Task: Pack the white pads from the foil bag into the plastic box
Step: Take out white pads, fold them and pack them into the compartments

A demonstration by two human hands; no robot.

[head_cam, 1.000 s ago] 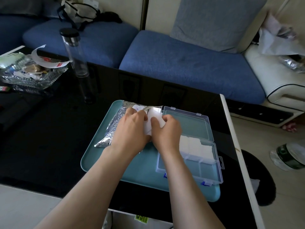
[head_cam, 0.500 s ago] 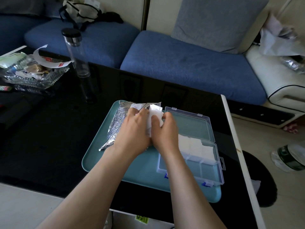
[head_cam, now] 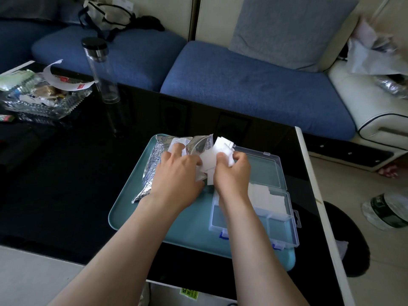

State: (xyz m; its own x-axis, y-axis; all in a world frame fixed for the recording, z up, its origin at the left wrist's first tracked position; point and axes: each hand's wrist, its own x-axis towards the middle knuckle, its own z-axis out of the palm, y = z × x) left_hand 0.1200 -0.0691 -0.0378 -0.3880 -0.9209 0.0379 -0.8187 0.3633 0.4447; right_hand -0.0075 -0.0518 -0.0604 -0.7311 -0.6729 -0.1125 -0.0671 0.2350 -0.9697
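While the teal tray (head_cam: 136,215) carries everything, the plastic box (head_cam: 284,219) lies open beside the foil bag (head_cam: 154,164), whose long axis runs away from the person, mouth at the far end. Left hand (head_cam: 176,173) presses the bag; right hand (head_cam: 231,171) pinches a loose sheaf of white pads (head_cam: 218,153) just outside the mouth, which could fan and spill short of the box.

Glossy black table (head_cam: 66,195), teal tray (head_cam: 132,217) near its right edge, clear bottle (head_cam: 102,71), seemingly glass dish (head_cam: 44,107) far left

Right hand (head_cam: 231,171) gripping white pads (head_cam: 217,154), left hand (head_cam: 176,173) seemingly pinning foil bag (head_cam: 154,164)
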